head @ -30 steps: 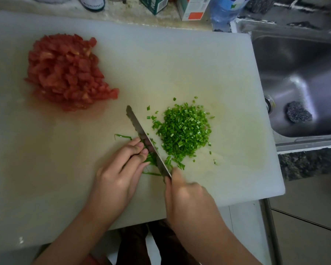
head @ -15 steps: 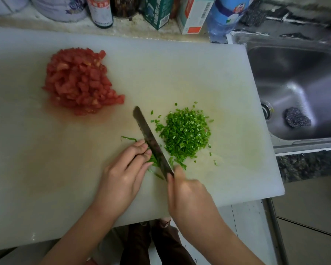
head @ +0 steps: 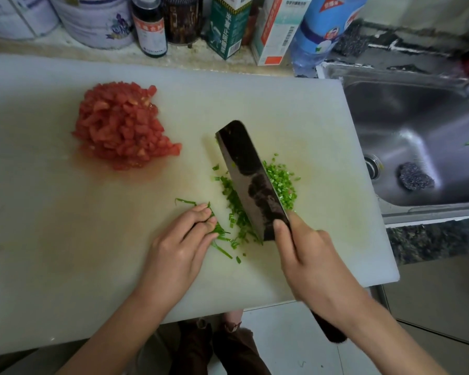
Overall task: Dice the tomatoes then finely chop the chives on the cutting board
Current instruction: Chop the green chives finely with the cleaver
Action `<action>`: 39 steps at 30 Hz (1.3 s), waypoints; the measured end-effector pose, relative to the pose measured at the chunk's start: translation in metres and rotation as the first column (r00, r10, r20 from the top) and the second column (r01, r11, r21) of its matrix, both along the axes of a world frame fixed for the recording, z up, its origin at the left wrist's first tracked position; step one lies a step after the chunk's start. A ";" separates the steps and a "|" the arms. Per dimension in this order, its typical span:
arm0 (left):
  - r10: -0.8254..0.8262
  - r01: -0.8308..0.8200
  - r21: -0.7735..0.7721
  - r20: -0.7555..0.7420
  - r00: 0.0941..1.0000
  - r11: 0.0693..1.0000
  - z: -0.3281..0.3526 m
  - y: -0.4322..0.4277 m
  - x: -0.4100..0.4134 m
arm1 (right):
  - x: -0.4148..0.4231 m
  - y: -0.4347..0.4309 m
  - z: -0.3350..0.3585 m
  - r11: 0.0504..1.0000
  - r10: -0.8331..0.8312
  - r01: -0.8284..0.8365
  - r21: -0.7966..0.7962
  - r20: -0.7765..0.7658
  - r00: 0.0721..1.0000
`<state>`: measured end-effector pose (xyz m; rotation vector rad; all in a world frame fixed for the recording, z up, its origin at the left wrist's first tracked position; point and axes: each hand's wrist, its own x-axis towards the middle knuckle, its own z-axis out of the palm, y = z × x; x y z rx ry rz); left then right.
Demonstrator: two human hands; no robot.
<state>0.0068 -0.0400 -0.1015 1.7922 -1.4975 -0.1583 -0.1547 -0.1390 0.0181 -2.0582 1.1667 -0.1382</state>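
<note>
Head view. White plastic cutting board (head: pixel 65 239) bearing a pile of diced red tomato (head: pixel 119 125), far left. Right hand (head: pixel 314 261) grips a dark broad-bladed cleaver (head: pixel 252 182), blade tilted over a heap of finely chopped green chives (head: pixel 282 182). Left hand (head: pixel 179 247), fingers curled, holds down long green chive strands (head: pixel 220 231). Stainless steel sink (head: pixel 417 131) at right.

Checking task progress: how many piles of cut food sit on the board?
2: tomatoes at the far left; chives near the centre, partly hidden behind the knife.
</note>
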 end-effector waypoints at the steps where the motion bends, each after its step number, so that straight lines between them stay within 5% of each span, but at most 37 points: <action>1: 0.001 -0.001 0.000 -0.003 1.000 1.000 0.000 0.000 0.000 | -0.005 0.009 0.001 1.000 -0.005 0.005 0.027 -0.004 1.000; 8: 0.000 0.000 -0.007 0.001 1.000 1.000 0.002 -0.001 0.000 | -0.022 0.060 -0.030 0.992 -0.033 0.054 0.111 -0.182 0.983; 19: 0.002 -0.002 -0.002 0.024 1.000 1.000 0.001 -0.001 0.000 | -0.007 0.020 -0.036 0.999 0.022 -0.026 -0.031 -0.123 0.992; 39: -0.041 0.049 0.085 -0.094 0.995 0.995 0.007 0.003 0.003 | -0.026 0.054 -0.026 0.966 -0.165 0.184 0.182 -0.116 0.979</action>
